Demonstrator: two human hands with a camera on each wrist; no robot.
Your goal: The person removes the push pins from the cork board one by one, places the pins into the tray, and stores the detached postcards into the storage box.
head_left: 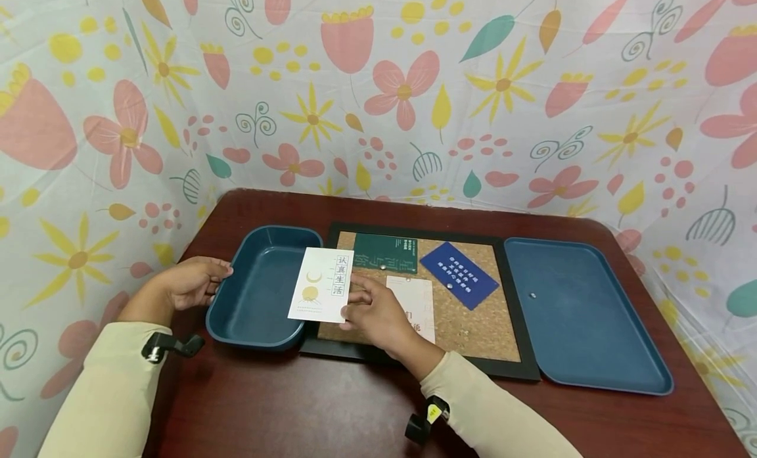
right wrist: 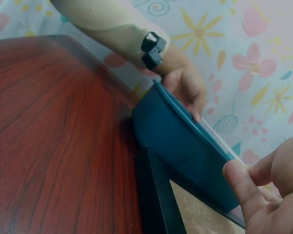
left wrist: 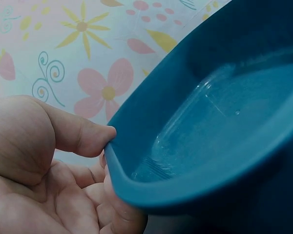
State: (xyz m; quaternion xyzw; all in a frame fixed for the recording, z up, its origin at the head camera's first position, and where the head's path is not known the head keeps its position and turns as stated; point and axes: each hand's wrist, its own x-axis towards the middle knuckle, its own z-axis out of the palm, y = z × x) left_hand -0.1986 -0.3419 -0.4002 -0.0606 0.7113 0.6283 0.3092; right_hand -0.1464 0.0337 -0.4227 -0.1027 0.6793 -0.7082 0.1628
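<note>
My left hand (head_left: 194, 282) pinches the left rim of a deep blue plastic tray (head_left: 260, 294), thumb on top and fingers under the edge, as the left wrist view shows. Between the thumb and fingers of my right hand (head_left: 381, 317) is a white card (head_left: 322, 307) printed with dark characters and a gold sun and moon. That card overlaps the tray's right side in the head view. In the right wrist view only a thin edge of the card (right wrist: 219, 136) shows, close over the tray's rim.
Right of the tray lies a black-framed corkboard (head_left: 481, 330). On it are a green card (head_left: 381, 249), a blue card (head_left: 461, 274) and a white card with red characters (head_left: 414, 297), partly behind my right hand. Farther right, a shallow blue tray (head_left: 582, 313) holds a small pushpin (head_left: 533, 295).
</note>
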